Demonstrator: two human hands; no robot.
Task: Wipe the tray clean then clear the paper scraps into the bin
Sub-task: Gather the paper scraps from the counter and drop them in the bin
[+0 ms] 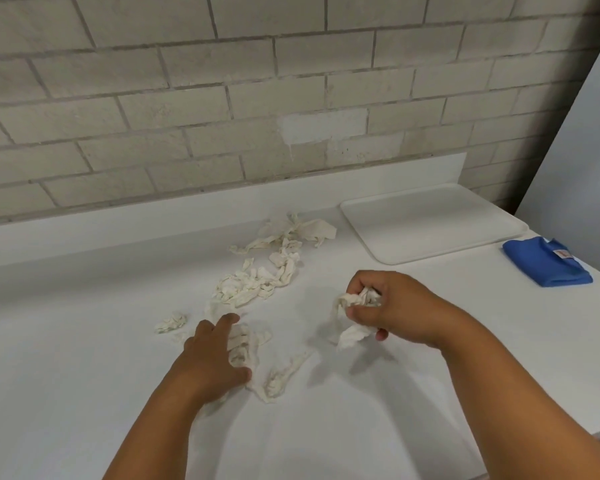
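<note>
Beside the tray (pixel 433 225), paper scraps (pixel 257 282) trail diagonally.

Crumpled paper scraps (pixel 257 282) are lying in a loose trail across the middle of the white countertop (pixel 84 393), running from near the backsplash (pixel 153 216) down toward the left hand (pixel 215 358), which is resting on some of them. The right hand (pixel 392 306) is clutching a wad (pixel 355 313) just above the surface. The white tray (pixel 433 223) and the folded blue cloth (pixel 548 263) are taking up the far right corner. The near counter between the forearms is lying open, as is the far left.
</note>
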